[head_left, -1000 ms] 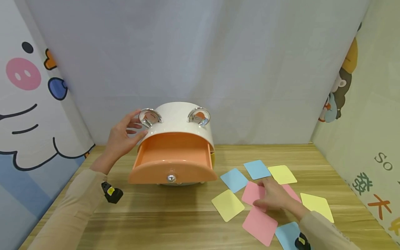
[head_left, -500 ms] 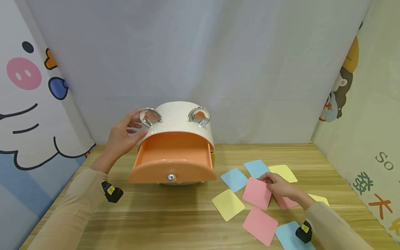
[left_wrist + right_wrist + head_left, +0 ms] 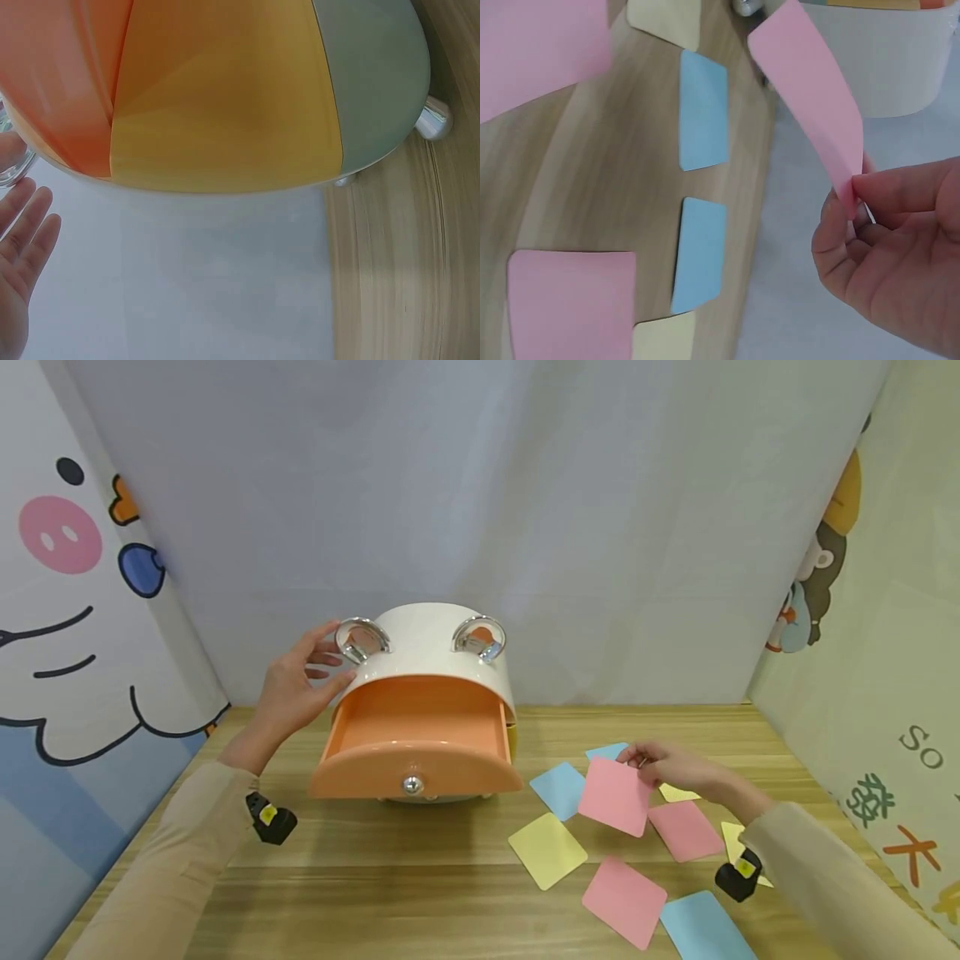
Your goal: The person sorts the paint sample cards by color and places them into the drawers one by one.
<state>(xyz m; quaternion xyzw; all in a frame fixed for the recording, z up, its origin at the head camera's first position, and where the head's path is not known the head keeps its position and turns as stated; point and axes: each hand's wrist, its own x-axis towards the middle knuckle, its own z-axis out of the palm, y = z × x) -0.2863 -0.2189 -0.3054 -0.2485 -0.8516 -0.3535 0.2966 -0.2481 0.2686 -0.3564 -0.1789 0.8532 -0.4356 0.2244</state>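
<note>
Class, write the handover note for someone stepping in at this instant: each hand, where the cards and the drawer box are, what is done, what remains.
Right hand: pinches one pink card by its corner, lifted off the table.
Left hand: fingers straight, resting against the left side of the white drawer box.
Orange drawer: pulled open, nothing visible inside.
Done: drawer open, one pink card picked up.
Left: the held card is not in the drawer; two pink cards, yellow cards and blue cards lie on the table right of the box.
</note>
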